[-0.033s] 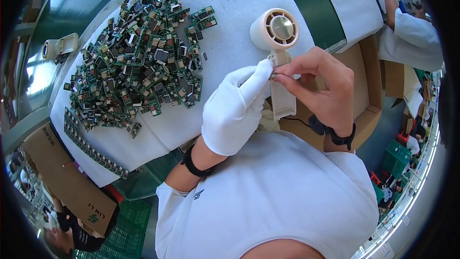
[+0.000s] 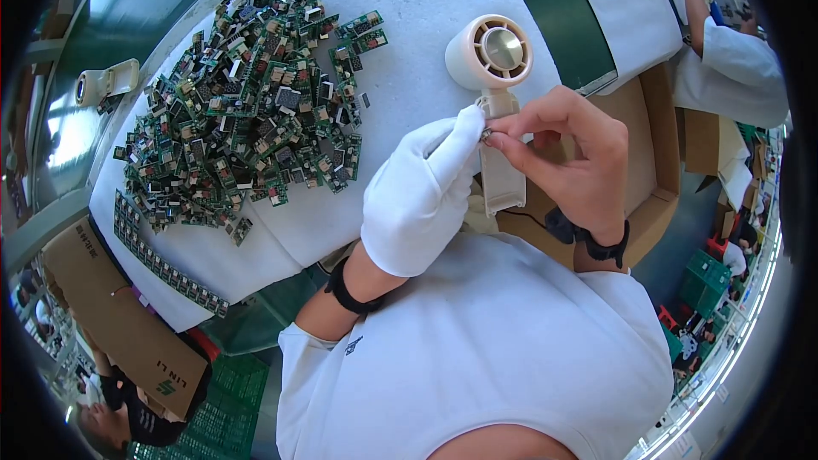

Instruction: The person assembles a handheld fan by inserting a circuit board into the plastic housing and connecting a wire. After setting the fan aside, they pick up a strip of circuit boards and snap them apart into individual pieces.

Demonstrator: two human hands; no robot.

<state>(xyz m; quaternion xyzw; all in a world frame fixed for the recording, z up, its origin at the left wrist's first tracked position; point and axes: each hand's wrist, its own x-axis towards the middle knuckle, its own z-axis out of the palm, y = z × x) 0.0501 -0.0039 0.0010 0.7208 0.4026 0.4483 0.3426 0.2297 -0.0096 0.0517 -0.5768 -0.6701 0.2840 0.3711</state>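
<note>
Far to the left of the hands lies a big pile of small green circuit boards (image 2: 243, 111) on a white cloth (image 2: 409, 0). The left hand (image 2: 422, 192), in a white glove, pinches the neck of a small white hand fan (image 2: 494, 85) with its fingertips. Just beside it, touching, the bare right hand (image 2: 571, 166) pinches the same spot. The fan's round head sits above both hands. A cardboard box (image 2: 652, 162) lies under the right hand.

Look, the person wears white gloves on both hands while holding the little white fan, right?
Not quite. Only the left hand wears a white glove; the right hand is bare. The head view shows both holding the little white fan.
</note>
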